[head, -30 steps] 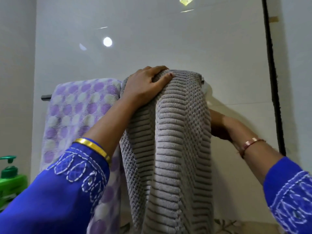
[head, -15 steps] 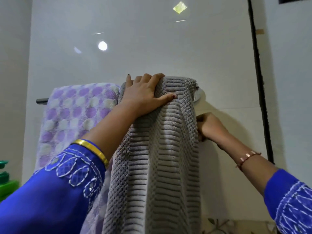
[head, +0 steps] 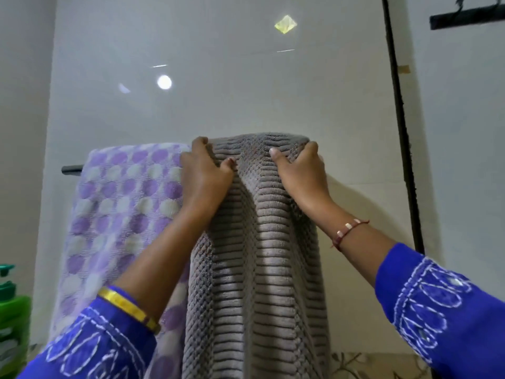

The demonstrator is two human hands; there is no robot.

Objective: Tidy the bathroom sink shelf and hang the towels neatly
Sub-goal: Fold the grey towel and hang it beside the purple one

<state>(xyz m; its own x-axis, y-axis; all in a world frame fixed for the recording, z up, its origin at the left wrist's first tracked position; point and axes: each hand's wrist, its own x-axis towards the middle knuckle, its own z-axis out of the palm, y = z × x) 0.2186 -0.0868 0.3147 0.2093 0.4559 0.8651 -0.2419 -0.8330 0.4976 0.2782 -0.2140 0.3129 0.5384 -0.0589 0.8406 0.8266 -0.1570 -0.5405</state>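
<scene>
A grey ribbed towel point(head: 257, 269) hangs over the towel rail point(head: 71, 169) on the white wall, bunched into folds at the top. My left hand point(head: 203, 177) grips its top left edge, fingers curled over the rail. At the top right edge, my right hand point(head: 302, 170) holds the towel with its thumb pressed into the cloth. Beside it on the left hangs a white towel with purple dots point(head: 123, 214), touching the grey one. Only the rail's dark left end shows.
Green pump bottles point(head: 11, 310) stand at the lower left edge. A black vertical strip point(head: 401, 132) runs down the wall on the right, with a dark hook bar point(head: 467, 19) at the top right. Patterned tiles point(head: 363, 365) show below the towels.
My right hand came up from behind the grey towel's right side to grip its top edge. My left hand shifted from lying flat on top to gripping the left edge.
</scene>
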